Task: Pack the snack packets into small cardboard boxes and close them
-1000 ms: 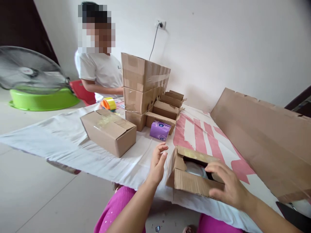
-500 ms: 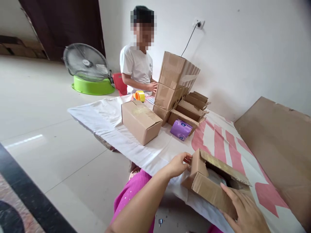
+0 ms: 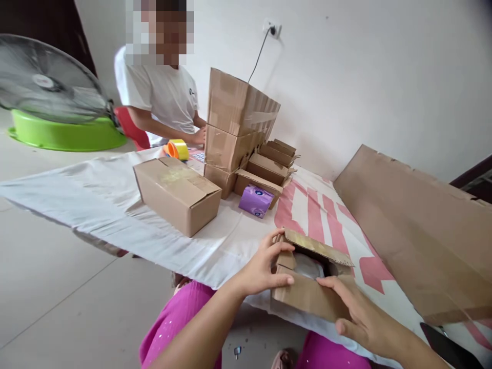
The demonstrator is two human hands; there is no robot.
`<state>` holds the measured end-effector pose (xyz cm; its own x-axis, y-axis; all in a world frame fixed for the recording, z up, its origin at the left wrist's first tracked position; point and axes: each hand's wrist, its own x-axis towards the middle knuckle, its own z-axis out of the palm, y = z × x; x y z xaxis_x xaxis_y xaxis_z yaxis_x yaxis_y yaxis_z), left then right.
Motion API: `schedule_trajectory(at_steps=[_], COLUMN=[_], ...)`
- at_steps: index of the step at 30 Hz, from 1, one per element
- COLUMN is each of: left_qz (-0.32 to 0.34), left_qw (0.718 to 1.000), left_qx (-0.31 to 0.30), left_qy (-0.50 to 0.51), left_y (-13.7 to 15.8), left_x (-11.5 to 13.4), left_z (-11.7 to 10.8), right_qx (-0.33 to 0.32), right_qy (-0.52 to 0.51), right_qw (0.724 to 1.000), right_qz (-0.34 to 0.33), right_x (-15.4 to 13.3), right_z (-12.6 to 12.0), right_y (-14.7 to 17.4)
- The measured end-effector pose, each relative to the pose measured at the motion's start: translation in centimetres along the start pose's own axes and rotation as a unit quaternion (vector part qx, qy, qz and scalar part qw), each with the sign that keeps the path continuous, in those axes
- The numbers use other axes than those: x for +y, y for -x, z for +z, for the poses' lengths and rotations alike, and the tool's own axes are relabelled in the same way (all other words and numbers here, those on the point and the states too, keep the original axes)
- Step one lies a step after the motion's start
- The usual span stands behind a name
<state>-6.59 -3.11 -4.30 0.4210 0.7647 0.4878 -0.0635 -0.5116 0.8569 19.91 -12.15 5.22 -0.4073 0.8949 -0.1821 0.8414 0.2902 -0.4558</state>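
Note:
A small cardboard box (image 3: 311,297) stands at the near edge of the cloth-covered table, its top flaps parted. Through the gap a pale, shiny item (image 3: 309,266) shows inside, its kind unclear. My left hand (image 3: 267,264) grips the box's left end, fingers over the top and thumb on the near flap. At the box's right side my right hand (image 3: 359,312) touches the near flap with its fingers stretched and thumb apart. Farther off sit a closed cardboard box (image 3: 177,192) and a purple packet (image 3: 255,201).
Stacked boxes (image 3: 226,123) rise mid-table beside a row of open boxes (image 3: 265,169). A tape roll (image 3: 177,149) lies near a seated person in a white shirt (image 3: 161,92). A large cardboard sheet (image 3: 415,236) leans at the right. A fan (image 3: 46,77) rests on a green basin (image 3: 65,133).
My left hand has moved from the box's outer left end up onto its top edge and near flap. My right hand stays at the flap. The view has swung right.

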Motion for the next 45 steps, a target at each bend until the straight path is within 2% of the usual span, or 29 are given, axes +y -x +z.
schedule_trajectory(at_steps=[2,5,10,15,24,27,31,34,36,39,43,45], left_qz=[-0.010,-0.008,0.028,0.019,-0.004,-0.001,-0.021,-0.076,-0.090,-0.065,-0.029,-0.021], left_qw=[0.999,0.997,0.997,0.997,0.997,0.997,0.999,0.996,0.991,0.991,0.995,0.997], left_qx=[-0.018,-0.011,-0.010,-0.019,-0.029,-0.018,0.009,-0.015,-0.043,-0.072,-0.062,-0.055], left_qy=[-0.040,-0.070,-0.076,-0.077,-0.076,-0.069,-0.023,0.046,0.083,0.097,0.068,0.059], left_y=[0.0,0.0,0.2,0.5,0.4,0.5,0.5,0.2,-0.2,-0.5,-0.7,-0.6], left_x=[0.2,0.3,0.2,0.1,1.2,1.0,-0.6,-2.6,-3.9,-5.0,-5.0,-4.7], left_z=[0.2,0.4,0.5,0.5,0.3,0.4,0.7,0.9,0.9,0.8,0.6,0.7], right_qx=[-0.004,0.006,-0.036,-0.066,-0.036,-0.053,-0.116,-0.127,-0.113,-0.074,0.008,0.065], right_qy=[0.004,0.042,0.101,0.164,0.150,0.116,0.072,0.069,0.072,0.080,0.101,0.123], right_qw=[1.000,0.999,0.992,0.981,0.984,0.988,0.988,0.986,0.987,0.989,0.988,0.985], right_qz=[0.015,0.031,0.064,0.086,0.087,0.082,0.071,0.078,0.089,0.104,0.118,0.101], right_x=[-0.2,0.5,1.6,0.9,1.5,1.9,2.3,2.5,2.5,2.1,0.5,-0.3], right_z=[-0.1,-0.6,-1.6,-1.2,-0.3,-0.4,-1.2,-1.3,-1.0,-0.2,0.1,-0.1], right_y=[-0.8,-3.0,-6.9,-9.3,-9.7,-9.8,-10.4,-10.9,-11.1,-10.7,-9.0,-8.0])
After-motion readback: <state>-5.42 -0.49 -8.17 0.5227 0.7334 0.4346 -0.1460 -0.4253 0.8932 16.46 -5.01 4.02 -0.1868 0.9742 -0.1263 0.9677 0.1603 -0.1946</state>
